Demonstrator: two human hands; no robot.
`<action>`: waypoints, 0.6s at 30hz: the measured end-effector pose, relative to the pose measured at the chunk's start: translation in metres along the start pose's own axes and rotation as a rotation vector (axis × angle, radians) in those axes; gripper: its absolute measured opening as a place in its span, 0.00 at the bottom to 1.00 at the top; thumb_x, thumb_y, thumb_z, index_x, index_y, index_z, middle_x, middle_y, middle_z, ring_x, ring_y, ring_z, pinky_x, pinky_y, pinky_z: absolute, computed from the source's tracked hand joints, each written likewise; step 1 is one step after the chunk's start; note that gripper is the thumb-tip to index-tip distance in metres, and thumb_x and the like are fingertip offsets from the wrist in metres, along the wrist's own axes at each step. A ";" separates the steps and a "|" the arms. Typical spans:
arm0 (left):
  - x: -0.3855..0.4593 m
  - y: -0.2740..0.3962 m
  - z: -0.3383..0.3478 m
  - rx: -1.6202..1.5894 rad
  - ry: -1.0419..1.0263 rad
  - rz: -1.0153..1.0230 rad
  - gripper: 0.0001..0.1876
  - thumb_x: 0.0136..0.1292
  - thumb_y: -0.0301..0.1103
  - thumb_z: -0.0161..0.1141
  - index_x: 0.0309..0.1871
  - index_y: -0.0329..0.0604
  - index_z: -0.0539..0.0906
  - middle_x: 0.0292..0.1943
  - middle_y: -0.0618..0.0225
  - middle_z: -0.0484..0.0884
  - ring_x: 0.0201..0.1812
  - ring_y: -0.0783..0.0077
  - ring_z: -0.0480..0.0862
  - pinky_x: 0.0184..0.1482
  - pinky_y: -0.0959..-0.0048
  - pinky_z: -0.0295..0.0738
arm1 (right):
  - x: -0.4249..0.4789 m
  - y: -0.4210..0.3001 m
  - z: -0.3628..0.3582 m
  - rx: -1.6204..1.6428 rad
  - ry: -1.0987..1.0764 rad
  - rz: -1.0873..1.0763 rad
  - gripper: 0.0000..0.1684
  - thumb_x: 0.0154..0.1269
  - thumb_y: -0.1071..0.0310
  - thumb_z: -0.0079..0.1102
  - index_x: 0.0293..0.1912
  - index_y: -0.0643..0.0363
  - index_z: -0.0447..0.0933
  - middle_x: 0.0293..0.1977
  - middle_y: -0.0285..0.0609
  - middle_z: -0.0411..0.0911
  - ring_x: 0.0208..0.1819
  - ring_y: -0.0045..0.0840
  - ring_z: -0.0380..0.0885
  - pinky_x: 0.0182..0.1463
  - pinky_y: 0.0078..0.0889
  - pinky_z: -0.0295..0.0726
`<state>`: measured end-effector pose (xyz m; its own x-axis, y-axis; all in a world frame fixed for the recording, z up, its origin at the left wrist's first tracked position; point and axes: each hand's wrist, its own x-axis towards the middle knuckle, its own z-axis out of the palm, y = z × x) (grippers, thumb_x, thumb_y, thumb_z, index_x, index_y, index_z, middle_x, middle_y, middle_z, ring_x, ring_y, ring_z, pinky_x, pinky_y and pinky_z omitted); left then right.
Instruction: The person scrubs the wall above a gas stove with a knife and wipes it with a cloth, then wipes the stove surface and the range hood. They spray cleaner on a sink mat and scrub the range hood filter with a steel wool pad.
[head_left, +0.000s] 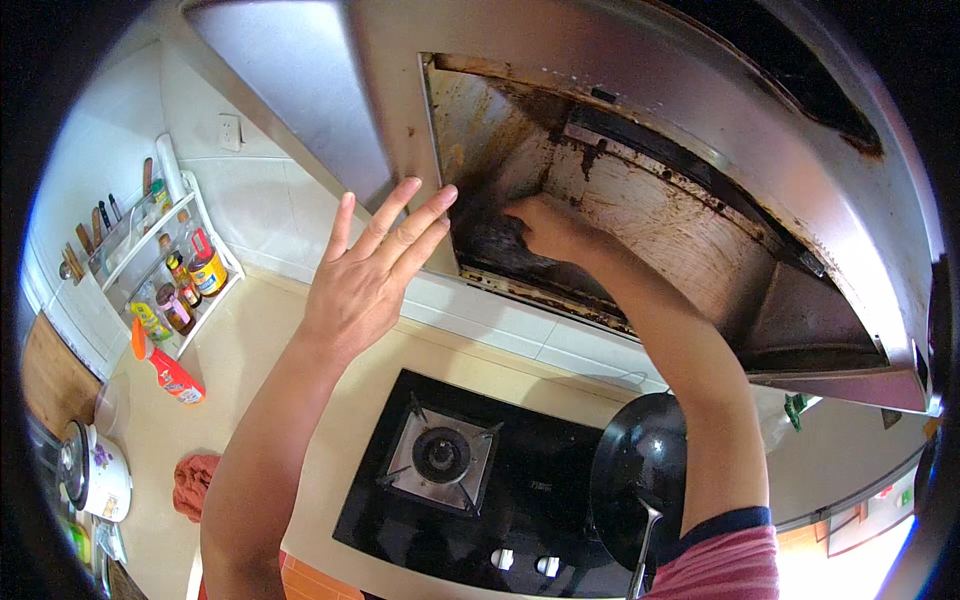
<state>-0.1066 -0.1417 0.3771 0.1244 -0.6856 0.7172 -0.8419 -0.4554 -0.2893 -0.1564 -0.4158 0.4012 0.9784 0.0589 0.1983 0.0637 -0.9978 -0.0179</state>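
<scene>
A stainless steel range hood (480, 22) hangs above the stove, and its underside cavity (652, 202) is coated with brown grease. With fingers spread, my left hand (386, 262) holds nothing; its fingertips lie at the left edge of the opening, and I cannot tell whether they press on the metal. My right hand (551, 229) reaches inside the cavity, against the dark, greasy lower left area. Its fingers are partly hidden, so whether anything is in them is unclear.
Below is a black gas cooktop (555, 450) with a burner (442, 454) and a wok (630, 465) with a metal utensil (646, 540). To the left are a red spray bottle (176, 375), a reddish cloth (195, 486), a white rice cooker (105, 476) and a condiment rack (214, 300).
</scene>
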 end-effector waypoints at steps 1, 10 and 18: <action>0.001 0.001 0.001 -0.011 0.010 0.000 0.28 0.52 0.19 0.53 0.59 0.54 0.75 0.71 0.87 0.54 0.72 0.76 0.52 0.71 0.52 0.48 | -0.014 0.010 0.000 -0.034 -0.035 0.030 0.25 0.53 0.79 0.50 0.53 0.58 0.75 0.44 0.55 0.78 0.46 0.46 0.77 0.50 0.41 0.76; 0.003 0.005 0.003 -0.026 0.000 -0.037 0.27 0.52 0.20 0.53 0.58 0.51 0.74 0.70 0.85 0.57 0.72 0.74 0.55 0.71 0.48 0.42 | -0.107 0.050 0.013 -0.064 -0.019 0.199 0.28 0.51 0.81 0.49 0.54 0.57 0.75 0.44 0.56 0.78 0.44 0.45 0.78 0.50 0.41 0.76; 0.009 0.057 0.036 -0.396 0.106 0.134 0.20 0.52 0.21 0.53 0.50 0.37 0.78 0.55 0.57 0.76 0.60 0.59 0.72 0.66 0.59 0.58 | -0.062 0.014 -0.002 -0.113 0.434 0.133 0.26 0.48 0.80 0.53 0.50 0.55 0.77 0.39 0.51 0.80 0.39 0.44 0.80 0.44 0.38 0.80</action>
<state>-0.1344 -0.1945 0.3439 -0.0371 -0.6527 0.7567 -0.9861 -0.0989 -0.1336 -0.2165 -0.4330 0.3907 0.8025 -0.0637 0.5932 -0.1020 -0.9943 0.0311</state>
